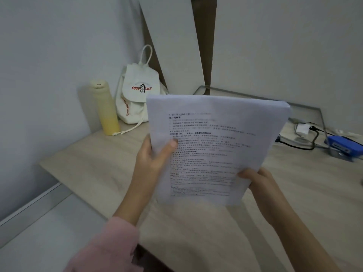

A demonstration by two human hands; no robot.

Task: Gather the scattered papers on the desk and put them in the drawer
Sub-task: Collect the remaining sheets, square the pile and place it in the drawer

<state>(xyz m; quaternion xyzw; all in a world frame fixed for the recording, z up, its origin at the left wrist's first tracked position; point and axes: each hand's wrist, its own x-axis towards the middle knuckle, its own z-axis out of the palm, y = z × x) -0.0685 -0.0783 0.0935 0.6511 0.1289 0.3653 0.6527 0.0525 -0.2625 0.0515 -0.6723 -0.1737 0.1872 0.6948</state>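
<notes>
Head view: left hand (152,154) and right hand (255,178) both grasp papers (212,146), lifted above desk (94,165).

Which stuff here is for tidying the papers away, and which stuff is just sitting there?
For the job: the stack of white printed papers, held by the left hand and right hand, above the pale wooden desk.

Just lying about: tall pale yellow bottle, white canvas drawstring bag, white plug with black cable, blue box.
</notes>
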